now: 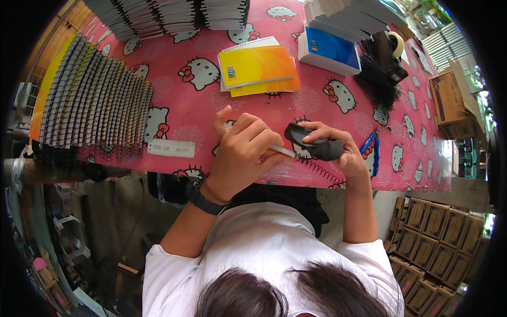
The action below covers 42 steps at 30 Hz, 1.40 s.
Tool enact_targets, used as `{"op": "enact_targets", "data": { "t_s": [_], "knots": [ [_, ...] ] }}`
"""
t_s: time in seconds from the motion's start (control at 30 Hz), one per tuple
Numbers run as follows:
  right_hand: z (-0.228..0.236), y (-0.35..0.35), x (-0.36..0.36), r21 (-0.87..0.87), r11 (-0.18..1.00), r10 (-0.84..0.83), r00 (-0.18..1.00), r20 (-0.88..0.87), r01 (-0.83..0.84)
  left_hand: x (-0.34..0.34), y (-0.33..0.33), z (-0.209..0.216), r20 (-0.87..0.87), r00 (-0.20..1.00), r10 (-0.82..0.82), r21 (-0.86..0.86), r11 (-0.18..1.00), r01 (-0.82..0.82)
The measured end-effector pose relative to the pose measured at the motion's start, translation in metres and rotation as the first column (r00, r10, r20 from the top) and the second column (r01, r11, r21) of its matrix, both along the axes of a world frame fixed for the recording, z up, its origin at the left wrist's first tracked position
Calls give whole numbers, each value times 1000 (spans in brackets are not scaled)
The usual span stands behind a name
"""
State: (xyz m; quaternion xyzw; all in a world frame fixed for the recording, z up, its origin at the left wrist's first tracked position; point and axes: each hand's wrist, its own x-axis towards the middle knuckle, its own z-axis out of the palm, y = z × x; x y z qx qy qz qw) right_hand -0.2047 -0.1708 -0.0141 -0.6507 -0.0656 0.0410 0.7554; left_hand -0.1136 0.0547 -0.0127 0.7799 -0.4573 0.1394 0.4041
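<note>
My left hand (245, 145), with a black watch on its wrist, is closed round a small notebook (282, 151), seen nearly edge-on with a pale edge and some orange. Most of the notebook is hidden behind the fingers. A black spiral coil (319, 169) runs from the notebook's edge to below my right hand. My right hand (338, 145) grips a dark grey, rounded, flattish object (315, 143) whose kind I cannot make out. It is held just above the coil, close to the notebook's end.
Stacked spiral-bound notebooks (95, 98) stand at the left, more (174, 16) at the back. Yellow notebooks (259, 66) lie ahead, beside a blue-covered stack (330, 50). Black coils (376, 82) lie near a tape dispenser (391, 55). Blue-handled pliers (372, 150) rest right of my hand.
</note>
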Motion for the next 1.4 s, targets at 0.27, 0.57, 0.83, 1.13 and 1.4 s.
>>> {"op": "enact_targets", "data": {
  "t_s": [0.27,0.57,0.83,1.13,1.4],
  "knots": [
    [-9,-10,-4,-256,887,-371,923,100,384,-11,1,10,-27,991,-134,70,988,136],
    [-25,-9,-14,-803,281,-342,836,429,526,-8,-2,10,-86,979,-186,38,981,190],
    [-24,-8,-15,-834,267,-311,862,400,483,-8,-2,18,-193,968,-162,42,984,173],
    [-22,-5,-17,-832,261,-324,856,402,489,-5,-11,-6,0,994,-109,-141,984,108],
    [-26,-9,-15,-828,253,-312,853,419,500,-4,-13,-9,50,992,-115,-144,982,121]
  ]
}}
